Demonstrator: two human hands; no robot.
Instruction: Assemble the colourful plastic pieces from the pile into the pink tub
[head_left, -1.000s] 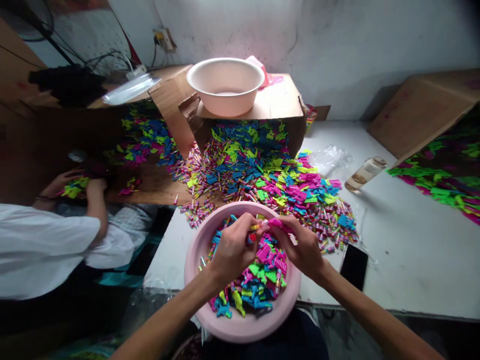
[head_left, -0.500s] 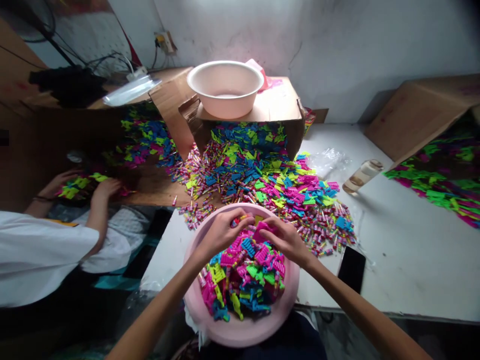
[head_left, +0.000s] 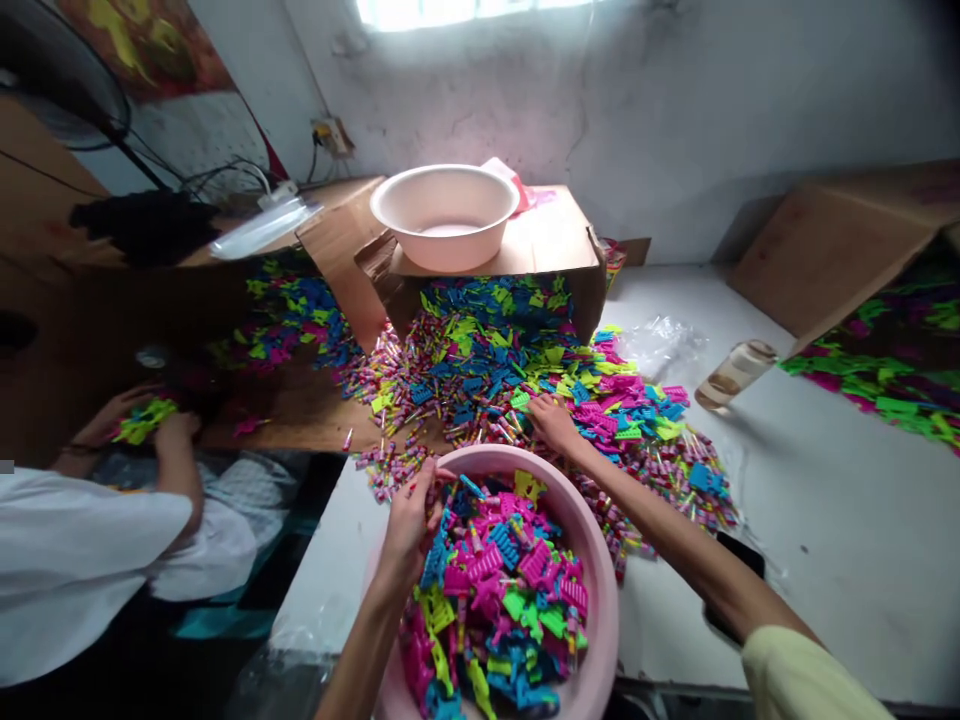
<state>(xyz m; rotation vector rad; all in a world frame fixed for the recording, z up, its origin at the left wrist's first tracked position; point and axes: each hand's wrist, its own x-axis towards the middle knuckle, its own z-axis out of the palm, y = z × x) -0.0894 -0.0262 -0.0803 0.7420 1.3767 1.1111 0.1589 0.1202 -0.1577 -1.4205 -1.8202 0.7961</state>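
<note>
My left hand (head_left: pixel 411 515) is over the left rim of the pink basin (head_left: pixel 600 590), its fingers bent together. A bit of red shows at its fingertips, but I cannot make out what it holds. Colourful plastic toy pieces (head_left: pixel 487 560) in pink, blue, yellow and green fill the basin, with small striped tubes among them. Beyond the far rim, my right hand (head_left: pixel 555 424) reaches into the heap on the table, fingers curled down. Its fingertips are beside a green plastic piece (head_left: pixel 520 400); whether they grip anything is hidden. Small striped tubes (head_left: pixel 390 468) lie around the heap.
A pale empty bowl (head_left: pixel 454 215) stands on a cardboard box (head_left: pixel 555 235) spilling pieces. To the right are a bottle (head_left: pixel 735 375), a phone (head_left: pixel 739 555) under my forearm, and another box (head_left: pixel 832 250). At left, a co-worker's hands (head_left: pixel 176 430) hold yellow-green pieces.
My right hand has left the basin with its pink piece gone from view and moved forward to the heap. My left hand has moved left and nearer to me. The view has tilted up.
</note>
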